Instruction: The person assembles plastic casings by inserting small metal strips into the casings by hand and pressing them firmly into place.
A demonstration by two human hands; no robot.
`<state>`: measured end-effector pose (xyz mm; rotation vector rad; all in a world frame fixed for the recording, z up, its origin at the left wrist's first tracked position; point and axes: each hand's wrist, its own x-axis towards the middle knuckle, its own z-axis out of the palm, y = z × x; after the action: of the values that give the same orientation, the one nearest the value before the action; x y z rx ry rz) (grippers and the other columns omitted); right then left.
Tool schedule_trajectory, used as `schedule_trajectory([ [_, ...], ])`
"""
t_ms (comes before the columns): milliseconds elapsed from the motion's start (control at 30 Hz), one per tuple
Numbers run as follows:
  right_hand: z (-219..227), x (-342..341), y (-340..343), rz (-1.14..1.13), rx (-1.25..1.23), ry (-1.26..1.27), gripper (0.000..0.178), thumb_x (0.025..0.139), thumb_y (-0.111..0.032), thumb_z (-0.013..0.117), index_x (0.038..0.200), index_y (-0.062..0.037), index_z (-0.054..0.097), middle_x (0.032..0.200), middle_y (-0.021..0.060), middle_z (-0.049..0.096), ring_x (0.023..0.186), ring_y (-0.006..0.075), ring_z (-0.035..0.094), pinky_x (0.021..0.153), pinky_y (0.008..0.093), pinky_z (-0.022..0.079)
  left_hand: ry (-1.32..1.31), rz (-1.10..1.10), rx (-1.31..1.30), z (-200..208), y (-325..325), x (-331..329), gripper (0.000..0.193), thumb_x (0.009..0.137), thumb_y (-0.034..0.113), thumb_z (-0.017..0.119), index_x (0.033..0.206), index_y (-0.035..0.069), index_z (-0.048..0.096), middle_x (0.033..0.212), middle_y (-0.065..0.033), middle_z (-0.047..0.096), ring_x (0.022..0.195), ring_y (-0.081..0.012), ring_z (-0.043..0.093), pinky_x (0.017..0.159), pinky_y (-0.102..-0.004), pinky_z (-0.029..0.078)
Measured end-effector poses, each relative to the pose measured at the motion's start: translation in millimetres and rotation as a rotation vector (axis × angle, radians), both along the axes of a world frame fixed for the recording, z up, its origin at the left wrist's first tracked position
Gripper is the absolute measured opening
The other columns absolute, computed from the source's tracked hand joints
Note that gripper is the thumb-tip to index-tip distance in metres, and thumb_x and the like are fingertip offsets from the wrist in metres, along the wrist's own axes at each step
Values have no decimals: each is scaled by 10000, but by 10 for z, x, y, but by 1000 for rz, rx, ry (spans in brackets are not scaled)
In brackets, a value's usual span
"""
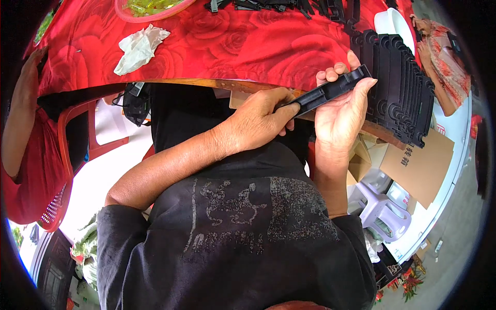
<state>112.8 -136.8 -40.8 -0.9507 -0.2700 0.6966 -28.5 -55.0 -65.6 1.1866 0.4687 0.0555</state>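
Note:
A long, narrow black plastic part (326,92) is held at a slant just over the table's front edge, its far end up to the right. My left hand (261,118) is closed around its lower left end, with the thumb lying along it. At the upper right end, my right hand (342,111) grips it between the thumb and the fingers behind. Right of that hand, many similar black parts (392,85) lie side by side in a fanned row at the table's edge.
A red rose-patterned cloth (217,49) covers the table. On it are a crumpled white tissue (138,49), a pink basket (150,19) of yellow-green pieces and a white bowl (395,21). People sit at both sides. A red chair (63,139), cardboard (421,168) and a lilac stool (386,214) stand lower.

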Motion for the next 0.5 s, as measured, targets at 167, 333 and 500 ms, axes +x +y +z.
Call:
schedule_trajectory([
  [167,9,-29,-2,-13,-34,-45,671,942,-524,545,1344,7,461,978,71,542,884,194,522,873,391,444,31,-16,2,8,-26,8,264,984,199,522,1014,-51,601,734,-66,635,636,-124,602,607,-276,507],
  [333,48,-79,0,-10,-39,-89,683,931,-522,563,1355,1,454,981,73,551,873,195,526,858,392,448,20,-18,26,-17,-42,-6,271,993,214,497,973,-39,594,714,-66,619,625,-131,596,599,-287,501],
  [500,61,-116,1,-24,-49,-152,667,941,-491,576,1370,2,440,987,75,557,867,191,530,850,387,451,-35,-38,30,-42,-60,-8,290,1007,240,479,931,-21,581,695,-52,592,610,-127,579,578,-295,488],
])
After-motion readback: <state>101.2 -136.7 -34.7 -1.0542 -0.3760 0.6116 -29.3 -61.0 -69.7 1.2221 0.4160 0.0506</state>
